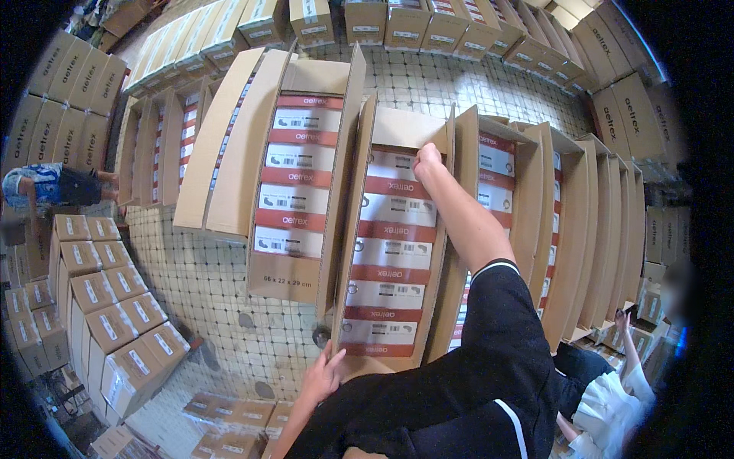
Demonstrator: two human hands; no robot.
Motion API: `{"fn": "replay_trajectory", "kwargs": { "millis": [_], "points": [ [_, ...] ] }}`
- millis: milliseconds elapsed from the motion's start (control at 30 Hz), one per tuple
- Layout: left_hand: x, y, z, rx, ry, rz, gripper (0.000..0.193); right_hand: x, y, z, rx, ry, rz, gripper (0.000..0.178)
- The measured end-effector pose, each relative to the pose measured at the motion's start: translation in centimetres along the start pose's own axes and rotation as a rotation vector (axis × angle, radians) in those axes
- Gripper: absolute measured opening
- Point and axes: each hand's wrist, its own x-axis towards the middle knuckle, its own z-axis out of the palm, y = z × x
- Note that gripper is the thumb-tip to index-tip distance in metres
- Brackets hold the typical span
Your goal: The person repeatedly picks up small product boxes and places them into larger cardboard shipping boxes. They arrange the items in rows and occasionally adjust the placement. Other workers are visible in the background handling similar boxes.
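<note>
In front of me stands an open cardboard carton holding a column of red and white shoe boxes. My right hand reaches to its far right corner, fingers curled closed beside the raised far flap; what they grip, if anything, is hidden. At the near left corner, my left hand rests against the carton's edge with its fingers stretched and apart. To the left, another open carton also shows red and white shoe boxes inside.
More open cartons continue to the right, and part-closed ones stand left. Sealed cartons are stacked at the left; a row of cartons lines the far side. One person is at lower right, another at far left. Tiled floor shows between.
</note>
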Motion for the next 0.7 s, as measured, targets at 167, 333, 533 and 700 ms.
{"fn": "replay_trajectory", "kwargs": {
  "millis": [167,333,533,700],
  "points": [
    [-0.1,-0.5,0.2,-0.048,0.042,0.062,0.072,-0.9,-4.4,2.9,0.163,0.061,-0.045,0.061],
    [0.1,-0.6,-0.7,0.017,-0.108,0.027,0.073,-4.5,-14.5,3.5,-0.202,-0.528,-0.515,0.062],
    [0.7,0.0,-2.8,0.107,-0.189,0.116,0.069,-18.6,-4.4,0.0,-0.508,-0.700,-1.237,0.039],
    [2.2,-1.7,-6.0,0.215,0.380,0.258,0.076,-32.2,13.9,-12.2,-0.938,-0.827,-0.825,0.056]
  ]
}}
